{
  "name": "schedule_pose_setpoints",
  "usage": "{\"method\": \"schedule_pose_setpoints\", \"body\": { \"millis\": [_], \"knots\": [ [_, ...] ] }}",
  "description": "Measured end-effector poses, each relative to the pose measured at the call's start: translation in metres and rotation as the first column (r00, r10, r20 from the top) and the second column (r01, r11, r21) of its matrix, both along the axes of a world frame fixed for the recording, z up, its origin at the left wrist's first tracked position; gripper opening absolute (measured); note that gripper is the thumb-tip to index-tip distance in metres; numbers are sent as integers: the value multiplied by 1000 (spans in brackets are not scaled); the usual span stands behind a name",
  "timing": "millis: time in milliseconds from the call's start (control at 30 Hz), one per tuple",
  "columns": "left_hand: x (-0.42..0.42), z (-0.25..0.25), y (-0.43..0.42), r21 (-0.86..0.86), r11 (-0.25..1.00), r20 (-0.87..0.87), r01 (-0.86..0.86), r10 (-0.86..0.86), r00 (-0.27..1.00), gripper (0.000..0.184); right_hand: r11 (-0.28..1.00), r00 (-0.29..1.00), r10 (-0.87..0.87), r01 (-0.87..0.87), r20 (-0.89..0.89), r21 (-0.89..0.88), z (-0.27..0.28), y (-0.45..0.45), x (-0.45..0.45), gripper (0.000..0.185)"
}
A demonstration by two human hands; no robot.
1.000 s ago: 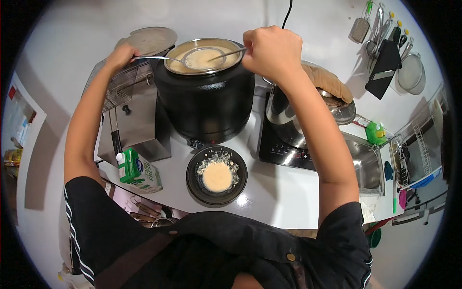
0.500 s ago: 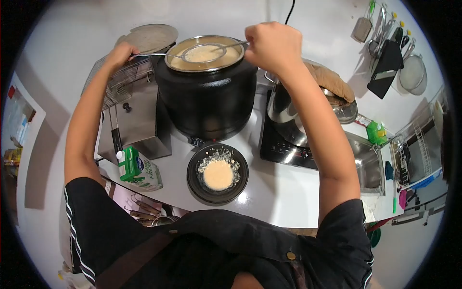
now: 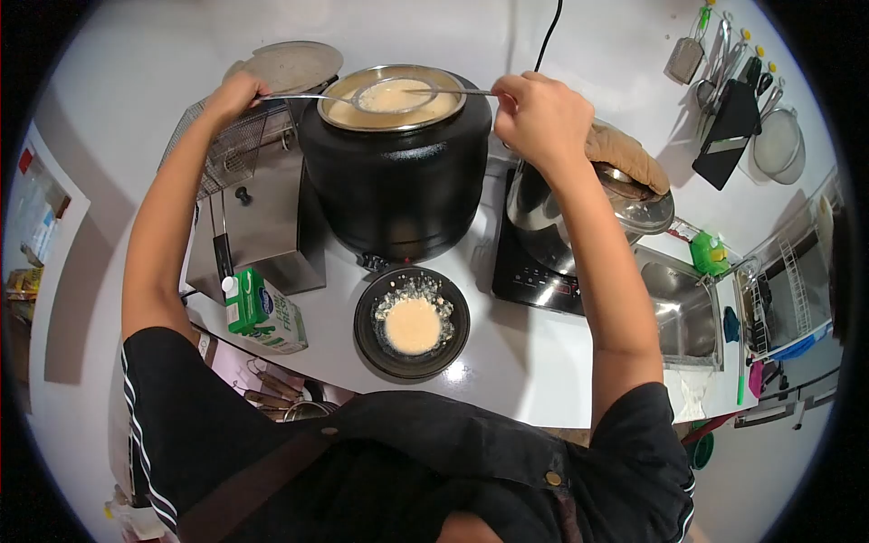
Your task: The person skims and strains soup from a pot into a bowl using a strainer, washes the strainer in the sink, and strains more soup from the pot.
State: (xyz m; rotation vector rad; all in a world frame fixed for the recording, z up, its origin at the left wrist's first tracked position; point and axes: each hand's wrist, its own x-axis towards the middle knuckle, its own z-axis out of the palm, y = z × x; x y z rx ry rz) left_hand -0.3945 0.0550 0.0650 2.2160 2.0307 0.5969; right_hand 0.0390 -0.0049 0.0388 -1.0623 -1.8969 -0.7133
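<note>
My left hand (image 3: 237,95) is closed round the handle of a round strainer (image 3: 357,103), held over the mouth of a black soup kettle (image 3: 391,185). Pale creamy liquid (image 3: 339,110) fills the kettle's metal insert and shows inside the strainer. My right hand (image 3: 548,118) grips the thin metal handle of a utensil (image 3: 469,91). Its far end dips into the liquid in the strainer, so I cannot tell its exact kind. In front of the kettle sits a dark bowl (image 3: 366,351) with creamy liquid and pale lumps on its inner wall.
A green and white carton (image 3: 262,312) stands left of the bowl, near a steel fryer (image 3: 258,240) with a wire basket (image 3: 217,154). On the right, a steel pot (image 3: 543,222) rests on an induction cooker (image 3: 534,291), beside a sink (image 3: 683,317). Utensils hang on the wall.
My right hand has moved slightly down and right, and the utensil's handle now lies more level across the strainer. The left hand keeps its hold on the strainer.
</note>
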Motion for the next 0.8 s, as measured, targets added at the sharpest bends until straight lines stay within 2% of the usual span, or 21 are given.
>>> {"method": "schedule_pose_setpoints", "body": {
  "millis": [33,100,133,200,300,367,467,533,567,633,700,800],
  "knots": [
    [-1,1,2,6,1000,4,-2,2,1000,25,999,998,7,-5,-55,35,-2,-2,2,11],
    [-1,2,0,53,997,-240,56,-42,970,24,997,994,23,-16,-107,70,-4,-7,3,11],
    [1,1,-2,52,997,-239,53,-39,970,24,996,988,30,-18,-154,83,-5,-10,3,12],
    [9,1,-5,63,997,-45,-42,44,998,24,996,979,36,-18,-201,91,-10,-12,4,12],
    [17,5,-12,63,998,-75,-13,18,997,24,997,993,-3,11,-115,72,-21,-11,6,13],
    [13,6,-9,39,999,-96,-19,23,995,24,992,971,86,-62,-222,114,-23,-14,6,12],
    [9,7,-6,9,1000,-141,-10,11,990,25,997,989,18,-6,-150,78,-26,-14,8,13],
    [5,6,-3,6,1000,-166,5,-4,986,26,994,978,57,-36,-200,107,-26,-16,8,13],
    [4,3,-2,27,999,-125,-17,20,992,25,988,964,101,-67,-247,139,-25,-16,7,13],
    [2,-1,-1,45,998,-83,-41,45,996,25,993,977,68,-46,-201,111,-26,-14,9,13],
    [0,-3,-1,61,997,-151,42,-33,988,24,996,987,33,-20,-158,83,-27,-14,9,13],
    [0,-3,-1,41,999,-140,29,-23,990,23,988,966,86,-52,-243,143,-26,-15,8,13]
  ]
}}
